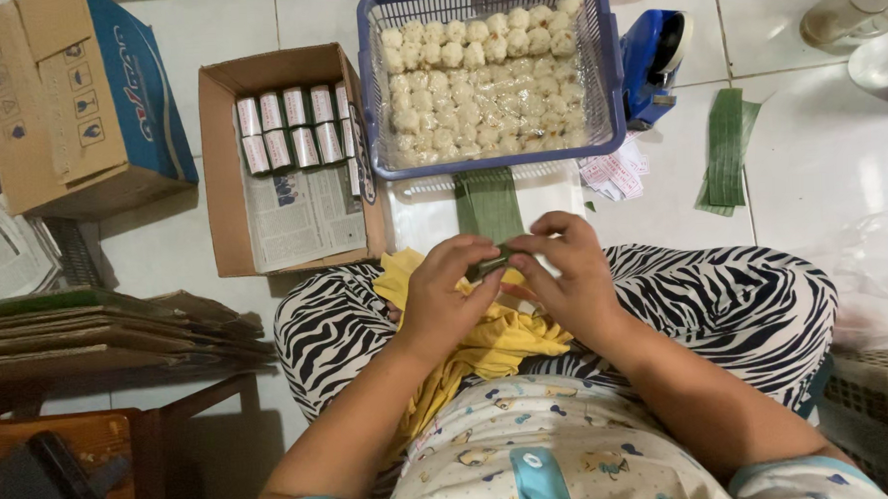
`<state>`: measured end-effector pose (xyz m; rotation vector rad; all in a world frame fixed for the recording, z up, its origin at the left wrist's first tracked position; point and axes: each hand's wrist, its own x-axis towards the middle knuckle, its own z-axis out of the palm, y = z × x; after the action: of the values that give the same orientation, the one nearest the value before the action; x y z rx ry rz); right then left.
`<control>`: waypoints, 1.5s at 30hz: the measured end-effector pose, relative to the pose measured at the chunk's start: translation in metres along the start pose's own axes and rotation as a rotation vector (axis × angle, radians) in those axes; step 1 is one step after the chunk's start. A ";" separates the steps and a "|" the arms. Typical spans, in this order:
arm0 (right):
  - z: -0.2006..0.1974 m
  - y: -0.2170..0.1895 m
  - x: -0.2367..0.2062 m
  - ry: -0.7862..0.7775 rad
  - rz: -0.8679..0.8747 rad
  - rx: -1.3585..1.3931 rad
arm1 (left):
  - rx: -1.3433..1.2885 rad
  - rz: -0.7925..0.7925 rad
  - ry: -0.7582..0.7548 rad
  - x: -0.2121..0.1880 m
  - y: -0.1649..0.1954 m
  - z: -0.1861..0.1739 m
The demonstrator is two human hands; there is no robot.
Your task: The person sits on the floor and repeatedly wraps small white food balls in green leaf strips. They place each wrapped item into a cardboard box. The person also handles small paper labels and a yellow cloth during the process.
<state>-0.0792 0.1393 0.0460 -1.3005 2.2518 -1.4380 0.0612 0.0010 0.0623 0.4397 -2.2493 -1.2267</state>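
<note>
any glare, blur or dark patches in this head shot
Head view: bright glare washes out the white floor tiles at right; the clear plastic cups in the top right corner look soft. The left hand and right hand, pinching a small green leaf-wrapped piece, are fairly sharp. The brown wooden furniture at lower left sits in deep shadow.

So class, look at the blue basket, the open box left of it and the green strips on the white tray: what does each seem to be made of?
The blue basket looks like moulded plastic: glossy, with a regular grid wall. The open box seems to be brown corrugated cardboard, matt, with folded flaps. The green strips look like cut leaf, perhaps banana, judging by the fine lengthwise ribs. The white tray appears to be smooth plastic.
</note>
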 end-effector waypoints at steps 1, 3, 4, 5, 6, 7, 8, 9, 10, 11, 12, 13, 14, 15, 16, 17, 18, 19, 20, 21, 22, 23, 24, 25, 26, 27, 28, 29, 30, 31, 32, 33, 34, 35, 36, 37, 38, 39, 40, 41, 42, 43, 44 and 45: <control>-0.001 0.000 0.000 0.010 -0.206 -0.120 | -0.094 -0.129 -0.005 -0.003 -0.003 0.003; -0.005 0.002 0.003 -0.074 -0.253 -0.197 | -0.273 -0.334 -0.033 -0.008 -0.011 0.008; -0.007 0.004 0.004 -0.118 -0.274 -0.236 | -0.359 -0.410 -0.056 -0.011 -0.015 0.010; -0.009 0.008 0.007 -0.177 -0.247 -0.112 | -0.444 -0.482 -0.079 -0.012 -0.019 0.011; -0.013 0.013 0.011 -0.236 -0.223 0.012 | -0.511 -0.539 -0.089 -0.013 -0.023 0.012; -0.016 0.020 0.014 -0.295 -0.198 0.136 | -0.579 -0.596 -0.099 -0.013 -0.027 0.011; -0.016 0.026 0.017 -0.347 0.053 0.328 | -0.647 -0.652 -0.111 -0.013 -0.030 0.012; -0.016 0.032 0.019 -0.395 0.312 0.517 | -0.620 -0.609 -0.122 -0.014 -0.032 0.012; -0.016 0.037 0.018 -0.441 0.577 0.702 | -0.595 -0.571 -0.133 -0.015 -0.032 0.013; -0.015 0.041 0.016 -0.481 0.629 0.759 | -0.569 -0.531 -0.144 -0.015 -0.033 0.014; -0.013 0.044 0.014 -0.517 0.679 0.818 | -0.628 -0.489 -0.153 -0.014 -0.033 0.015; -0.012 0.047 0.012 -0.553 0.726 0.876 | -0.687 -0.447 -0.163 -0.014 -0.034 0.016; -0.013 0.050 0.011 -0.543 0.696 0.887 | -0.746 -0.408 -0.172 -0.014 -0.034 0.017; -0.014 0.051 0.009 -0.535 0.666 0.899 | -0.732 -0.466 -0.149 -0.013 -0.034 0.018; -0.014 0.051 0.009 -0.527 0.633 0.910 | -0.716 -0.522 -0.126 -0.011 -0.036 0.018; -0.015 0.051 0.009 -0.521 0.626 0.885 | -0.699 -0.578 -0.103 -0.009 -0.036 0.018; -0.017 0.051 0.009 -0.515 0.622 0.861 | -0.687 -0.573 -0.106 -0.008 -0.036 0.018; -0.018 0.050 0.010 -0.510 0.618 0.837 | -0.675 -0.568 -0.109 -0.006 -0.036 0.018; -0.018 0.048 0.011 -0.505 0.618 0.858 | -0.662 -0.562 -0.113 -0.004 -0.035 0.018; -0.017 0.046 0.012 -0.501 0.618 0.878 | -0.666 -0.580 -0.110 -0.001 -0.033 0.018; -0.017 0.044 0.013 -0.499 0.619 0.899 | -0.670 -0.600 -0.107 0.001 -0.030 0.017; -0.018 0.042 0.013 -0.507 0.630 0.885 | -0.675 -0.619 -0.102 0.003 -0.026 0.016; -0.019 0.040 0.014 -0.514 0.642 0.873 | -0.640 -0.614 -0.166 0.005 -0.023 0.012; -0.020 0.038 0.014 -0.521 0.653 0.858 | -0.606 -0.607 -0.229 0.007 -0.021 0.007; -0.021 0.037 0.017 -0.527 0.505 0.780 | -0.570 -0.595 -0.290 0.010 -0.020 0.003; -0.022 0.034 0.019 -0.530 0.362 0.700 | -0.594 -0.599 -0.337 0.013 -0.020 0.000; -0.022 0.032 0.021 -0.533 0.221 0.619 | -0.618 -0.604 -0.385 0.014 -0.022 -0.002; -0.022 0.028 0.022 -0.544 0.258 0.673 | -0.644 -0.611 -0.431 0.014 -0.025 -0.004; -0.022 0.025 0.023 -0.555 0.296 0.727 | -0.645 -0.646 -0.418 0.015 -0.032 -0.007; -0.022 0.024 0.026 -0.563 0.328 0.779 | -0.645 -0.676 -0.406 0.019 -0.043 -0.010; -0.023 0.023 0.030 -0.533 0.296 0.728 | -0.644 -0.706 -0.392 0.022 -0.057 -0.017; -0.025 0.023 0.033 -0.507 0.266 0.677 | -0.696 -0.769 -0.298 0.025 -0.073 -0.029; -0.027 0.024 0.035 -0.480 0.236 0.627 | -0.747 -0.830 -0.203 0.030 -0.094 -0.047; -0.029 0.026 0.037 -0.459 0.261 0.580 | -0.957 -0.767 -0.093 0.040 -0.118 -0.065; -0.031 0.028 0.038 -0.438 0.287 0.534 | -1.163 -0.695 0.019 0.051 -0.143 -0.080; -0.032 0.031 0.038 -0.417 0.314 0.488 | -1.083 -0.656 0.162 0.059 -0.168 -0.095; -0.032 0.034 0.038 -0.429 0.398 0.442 | -1.000 -0.611 0.301 0.069 -0.192 -0.109; -0.033 0.037 0.038 -0.438 0.483 0.396 | -0.781 -0.770 0.392 0.079 -0.214 -0.119; -0.032 0.041 0.038 -0.446 0.569 0.349 | -0.552 -0.920 0.474 0.086 -0.233 -0.125; -0.031 0.045 0.040 -0.437 0.569 0.347 | -0.346 -0.958 0.505 0.088 -0.248 -0.124; -0.028 0.047 0.041 -0.429 0.571 0.345 | -0.138 -0.992 0.531 0.089 -0.260 -0.121; -0.026 0.050 0.041 -0.421 0.575 0.344 | 0.010 -1.028 0.511 0.088 -0.266 -0.119; -0.024 0.052 0.043 -0.407 0.526 0.341 | 0.158 -1.059 0.490 0.090 -0.270 -0.115; -0.023 0.054 0.045 -0.394 0.475 0.338 | 0.305 -1.084 0.470 0.092 -0.273 -0.113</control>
<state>-0.1500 0.1294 0.0275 -0.7869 1.7982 -1.1934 0.0622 -0.2676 -0.0915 2.0033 -1.7436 -1.0160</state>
